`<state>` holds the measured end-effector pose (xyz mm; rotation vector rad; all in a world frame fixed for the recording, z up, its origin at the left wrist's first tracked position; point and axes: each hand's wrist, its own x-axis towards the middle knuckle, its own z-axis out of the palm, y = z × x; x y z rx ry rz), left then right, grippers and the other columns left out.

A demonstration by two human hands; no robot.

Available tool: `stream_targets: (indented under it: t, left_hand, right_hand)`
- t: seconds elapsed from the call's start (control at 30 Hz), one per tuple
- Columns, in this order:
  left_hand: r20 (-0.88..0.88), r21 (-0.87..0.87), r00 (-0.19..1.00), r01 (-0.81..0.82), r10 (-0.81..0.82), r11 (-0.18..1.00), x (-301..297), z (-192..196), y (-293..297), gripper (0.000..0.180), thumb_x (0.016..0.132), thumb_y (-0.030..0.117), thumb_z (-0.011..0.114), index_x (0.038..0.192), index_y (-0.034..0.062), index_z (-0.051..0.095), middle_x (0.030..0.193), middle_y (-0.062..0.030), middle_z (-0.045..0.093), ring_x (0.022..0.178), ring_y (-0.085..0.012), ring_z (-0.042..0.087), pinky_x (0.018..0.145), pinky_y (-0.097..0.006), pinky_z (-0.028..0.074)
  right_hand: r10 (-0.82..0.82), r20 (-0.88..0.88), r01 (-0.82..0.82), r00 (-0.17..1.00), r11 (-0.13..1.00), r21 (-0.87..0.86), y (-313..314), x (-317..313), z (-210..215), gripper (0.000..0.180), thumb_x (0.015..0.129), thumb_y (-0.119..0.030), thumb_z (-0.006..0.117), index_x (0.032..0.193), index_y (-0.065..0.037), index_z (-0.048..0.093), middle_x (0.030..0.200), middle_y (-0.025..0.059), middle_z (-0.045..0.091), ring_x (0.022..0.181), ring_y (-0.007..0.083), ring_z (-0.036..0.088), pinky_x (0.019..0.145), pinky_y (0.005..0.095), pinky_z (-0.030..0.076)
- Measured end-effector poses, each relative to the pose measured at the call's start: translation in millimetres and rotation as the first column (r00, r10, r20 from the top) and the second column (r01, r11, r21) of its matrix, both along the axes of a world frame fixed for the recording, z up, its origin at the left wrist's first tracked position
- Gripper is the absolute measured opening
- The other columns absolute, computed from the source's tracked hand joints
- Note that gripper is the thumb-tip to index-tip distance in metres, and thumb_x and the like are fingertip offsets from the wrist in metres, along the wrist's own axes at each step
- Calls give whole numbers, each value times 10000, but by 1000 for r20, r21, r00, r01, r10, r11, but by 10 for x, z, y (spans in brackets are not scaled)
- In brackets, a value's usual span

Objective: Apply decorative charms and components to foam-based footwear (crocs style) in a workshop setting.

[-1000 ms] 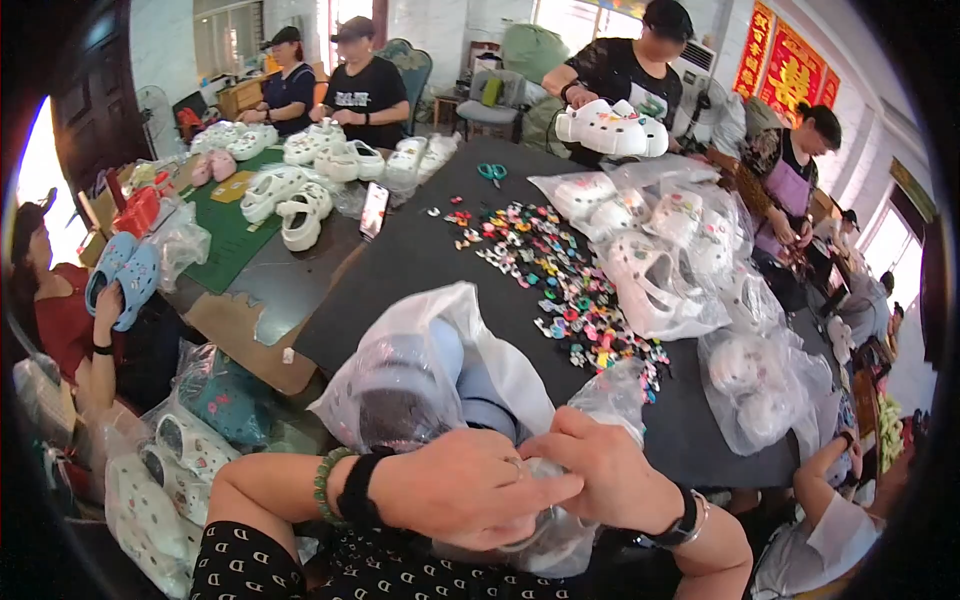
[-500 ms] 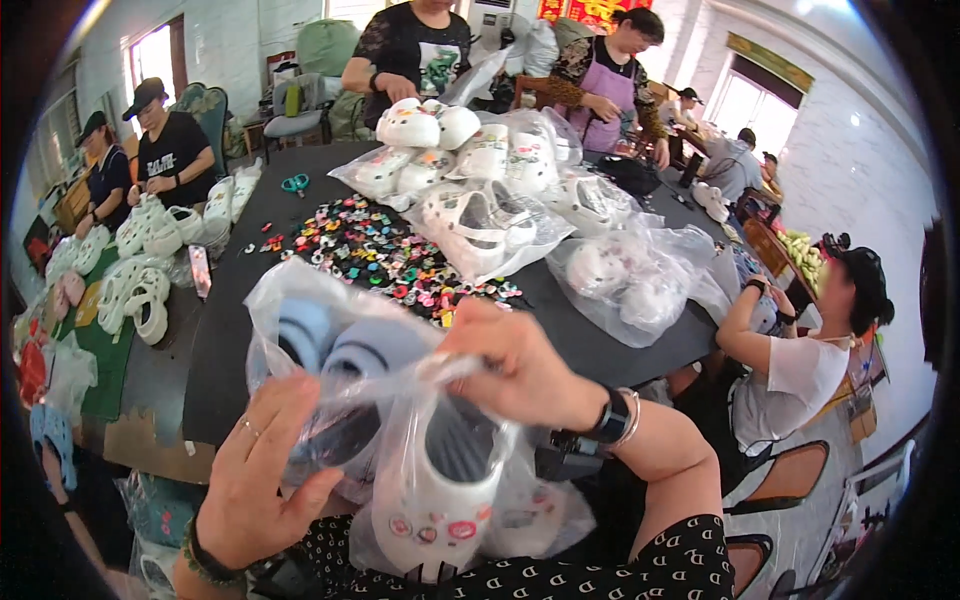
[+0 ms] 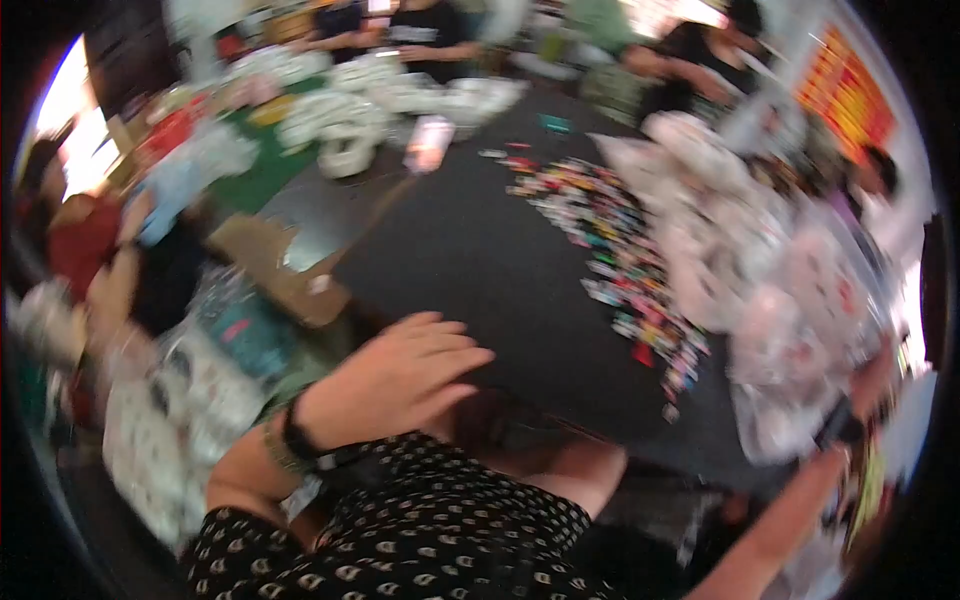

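Note:
The picture is blurred by motion. My left hand (image 3: pixel 395 380) is open with fingers spread and holds nothing; it hovers over the near edge of the black table (image 3: pixel 480 270). A black band and a bead bracelet sit on its wrist. My right arm stretches far out to the right, a black watch on the wrist. My right hand (image 3: pixel 878 372) is smeared against the clear bags of white clog shoes (image 3: pixel 770 270), and its grip cannot be made out. A strip of small colourful charms (image 3: pixel 625 255) lies across the table between the two hands.
A brown cardboard box (image 3: pixel 285 270) stands at the table's left edge. White shoes (image 3: pixel 345 125) lie on a green mat at the far left. Bagged shoes are stacked on the floor at the lower left (image 3: pixel 170 420). Several people sit around the table.
The bag of blue and white shoes that both hands held is gone from between them. My head has swung left, my left hand has opened, and my right arm has stretched out to the right.

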<state>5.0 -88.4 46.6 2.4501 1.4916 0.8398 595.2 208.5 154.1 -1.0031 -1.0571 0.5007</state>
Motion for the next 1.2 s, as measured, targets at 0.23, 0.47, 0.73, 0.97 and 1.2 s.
stream_targets:
  t: [0.23, 0.47, 0.73, 0.97, 1.2]
  left_hand:
    - [-27, -48, 929, -371, 370, 928, -633, -607, -497, 320, 897, 178, 654, 1179, 28, 639, 1101, -140, 659, 1119, -314, 595, 1033, -450, 424]
    - [-159, 303, 83, -944, 984, 129, -2087, -885, -1675, 331, 804, 250, 699, 1071, 56, 671, 1127, -177, 648, 1183, -387, 549, 1024, -612, 368]
    - [-537, -85, -588, -676, 605, -732, -3027, -810, -3499, 785, 808, 677, 607, 1304, 68, 619, 1376, -172, 580, 1297, -355, 523, 1096, -654, 274]
    - [-247, 168, -722, -688, 646, -705, -2869, -1178, -3676, 341, 887, 361, 632, 940, 39, 731, 959, -192, 708, 915, -388, 675, 817, -489, 523]
    - [379, 330, -310, -835, 872, -440, -2207, -587, -3179, 162, 894, 95, 619, 968, -8, 720, 854, -236, 683, 800, -376, 682, 721, -421, 507]
  right_hand:
    - [516, 116, -515, 849, 856, -42, 946, -2499, -728, 459, 981, -177, 521, 1408, -14, 479, 1373, 180, 566, 1234, 313, 559, 1077, 429, 407]
    - [599, 283, -623, 749, 782, -9, 1037, -3054, -1002, 480, 981, -165, 522, 1434, -29, 443, 1379, 174, 560, 1228, 308, 558, 1055, 421, 419]
    - [444, 459, -510, 770, 860, 25, 963, -2361, -1338, 510, 981, -152, 522, 1465, -47, 403, 1386, 167, 552, 1222, 302, 557, 1030, 410, 432]
    - [269, 572, -392, 775, 914, 102, 789, -1907, -1594, 540, 980, -140, 522, 1491, -62, 367, 1392, 161, 546, 1216, 297, 556, 1008, 401, 445]
    - [79, 679, -275, 729, 944, 185, 609, -1556, -1740, 573, 980, -129, 523, 1517, -77, 331, 1398, 155, 539, 1210, 292, 556, 986, 393, 457]
